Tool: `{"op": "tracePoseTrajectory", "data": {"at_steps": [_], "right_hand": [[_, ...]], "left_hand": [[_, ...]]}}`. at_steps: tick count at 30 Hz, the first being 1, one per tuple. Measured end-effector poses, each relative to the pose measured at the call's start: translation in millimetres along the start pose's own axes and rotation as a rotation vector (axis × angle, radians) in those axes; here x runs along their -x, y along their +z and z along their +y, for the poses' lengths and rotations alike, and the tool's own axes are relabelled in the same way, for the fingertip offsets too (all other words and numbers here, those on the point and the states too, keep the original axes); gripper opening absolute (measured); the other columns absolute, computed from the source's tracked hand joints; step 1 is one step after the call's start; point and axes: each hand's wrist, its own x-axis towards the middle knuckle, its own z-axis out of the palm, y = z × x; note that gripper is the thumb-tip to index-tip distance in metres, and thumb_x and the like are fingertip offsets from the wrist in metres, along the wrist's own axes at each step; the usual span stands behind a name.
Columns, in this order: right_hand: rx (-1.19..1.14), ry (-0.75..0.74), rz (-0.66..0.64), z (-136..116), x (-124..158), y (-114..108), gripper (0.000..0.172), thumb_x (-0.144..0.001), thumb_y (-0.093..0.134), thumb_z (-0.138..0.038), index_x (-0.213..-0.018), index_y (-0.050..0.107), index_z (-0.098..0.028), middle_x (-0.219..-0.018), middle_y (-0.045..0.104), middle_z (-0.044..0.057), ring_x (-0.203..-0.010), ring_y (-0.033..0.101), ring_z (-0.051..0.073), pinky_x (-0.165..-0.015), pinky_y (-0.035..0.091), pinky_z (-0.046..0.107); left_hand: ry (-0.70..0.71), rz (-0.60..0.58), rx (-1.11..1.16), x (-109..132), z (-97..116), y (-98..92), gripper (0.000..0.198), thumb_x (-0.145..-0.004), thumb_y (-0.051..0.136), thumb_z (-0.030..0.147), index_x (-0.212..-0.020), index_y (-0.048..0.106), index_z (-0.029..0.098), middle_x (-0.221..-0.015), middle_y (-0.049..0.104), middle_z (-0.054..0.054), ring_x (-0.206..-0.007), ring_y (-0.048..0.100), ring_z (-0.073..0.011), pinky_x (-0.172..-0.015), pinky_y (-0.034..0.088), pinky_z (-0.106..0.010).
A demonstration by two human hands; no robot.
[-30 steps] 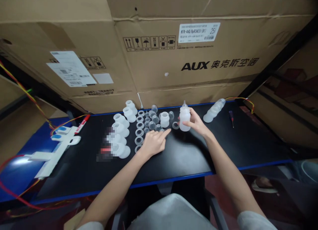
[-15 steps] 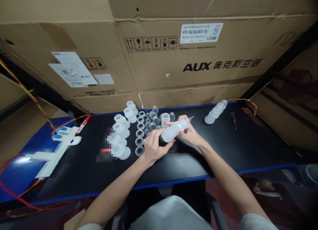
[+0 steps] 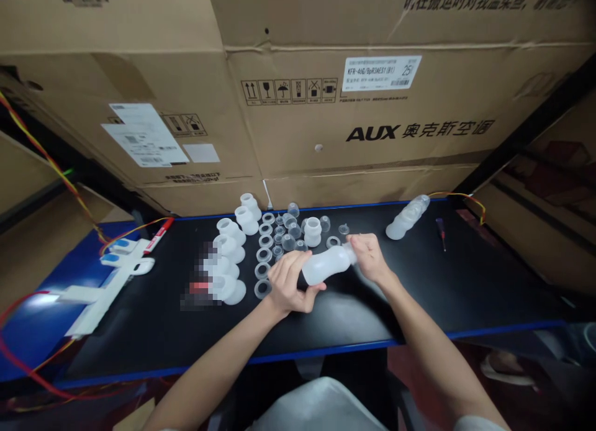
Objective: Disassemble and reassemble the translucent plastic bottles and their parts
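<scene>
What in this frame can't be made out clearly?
Head view:
- Top of the bottle: hidden by the right hand.
- Bottle's base: hidden by the left hand.
- Patch left of the white cups: pixelated.
- Label print on the cardboard box: too small.

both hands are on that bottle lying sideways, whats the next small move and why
Probably twist the top while steadying the body: the left hand grips the base of the bottle, held tilted above the table, and the right hand closes over its neck end. Whether tightening or loosening, I cannot tell.
</scene>
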Motion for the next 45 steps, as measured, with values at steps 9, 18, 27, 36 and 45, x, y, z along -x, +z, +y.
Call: {"op": "tracePoseTrajectory", "data": {"at_steps": [9, 18, 27, 36, 45], "right_hand": [[0.124, -0.025, -0.065, -13, 11, 25, 0.074, -0.113, 0.043, -0.061, -0.051, 0.042, -0.021, -0.049, 0.041, -0.001, -0.046, 0.037, 0.011, -0.053, 0.028, 0.032], [-0.201, 0.234, -0.197, 0, 9, 29, 0.079, -0.106, 0.052, -0.074, -0.051, 0.034, -0.021, -0.050, 0.028, -0.004, -0.049, 0.023, 0.008, -0.049, 0.019, 0.030], [-0.628, 0.562, -0.250, 23, 2, 39, 0.081, -0.087, 0.075, -0.078, -0.050, 0.027, -0.025, -0.046, 0.020, -0.010, -0.043, 0.015, 0.006, -0.045, 0.012, 0.027], [0.130, 0.273, 0.397, 49, -23, -43, 0.069, -0.099, 0.061, -0.075, -0.056, 0.038, -0.026, -0.052, 0.038, -0.003, -0.052, 0.034, 0.015, -0.053, 0.028, 0.033], [0.872, 0.388, -0.137, 83, -12, -58, 0.027, -0.093, 0.077, -0.032, -0.117, 0.071, -0.024, -0.106, 0.075, 0.008, -0.097, 0.069, 0.027, -0.072, 0.044, 0.032]], "left_hand": [[-0.056, -0.161, -0.045, -10, 19, -2.4, 0.049, -0.090, 0.078, 0.035, -0.136, 0.072, 0.019, -0.117, 0.083, -0.013, -0.105, 0.082, -0.0321, -0.091, 0.067, -0.043], [-0.272, -0.135, 0.195, 0, 11, 9.9, 0.038, -0.087, 0.089, 0.041, -0.119, 0.082, 0.021, -0.105, 0.087, -0.009, -0.086, 0.085, -0.0259, -0.079, 0.071, -0.036], [-0.833, -0.218, 0.581, 3, 22, 20.9, 0.047, -0.081, 0.092, 0.043, -0.118, 0.084, 0.015, -0.102, 0.086, -0.009, -0.080, 0.080, -0.0230, -0.076, 0.068, -0.033], [-1.009, -0.171, 0.763, 7, 29, 18.9, 0.052, -0.084, 0.087, 0.052, -0.119, 0.079, 0.014, -0.101, 0.083, -0.011, -0.083, 0.077, -0.0224, -0.075, 0.062, -0.032], [-0.950, -0.306, 0.999, 15, 28, 14.7, 0.056, -0.098, 0.067, 0.063, -0.129, 0.065, 0.016, -0.101, 0.079, -0.011, -0.077, 0.076, -0.0223, -0.071, 0.062, -0.035]]}}
